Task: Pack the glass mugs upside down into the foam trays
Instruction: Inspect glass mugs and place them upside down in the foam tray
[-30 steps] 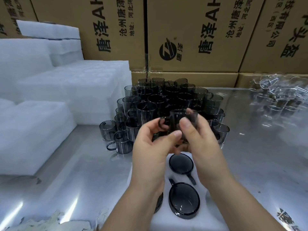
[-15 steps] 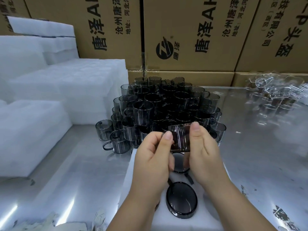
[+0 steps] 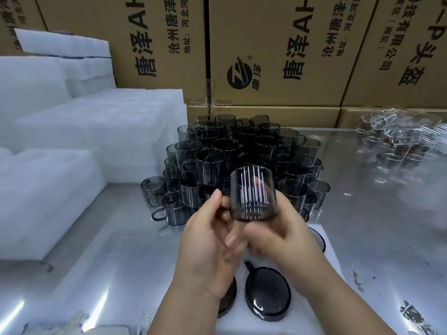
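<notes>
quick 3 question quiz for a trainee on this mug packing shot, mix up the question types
1. True or false: the held mug already sits in the foam tray.
2. The white foam stacks lie on which side of the mug pile? A left, B right, C in front.
3. Fill in: the left hand pinches the held mug's ____, while the right hand steadies its body.
Key: 1 false, both hands hold it above the tray; 2 A; 3 handle.
</notes>
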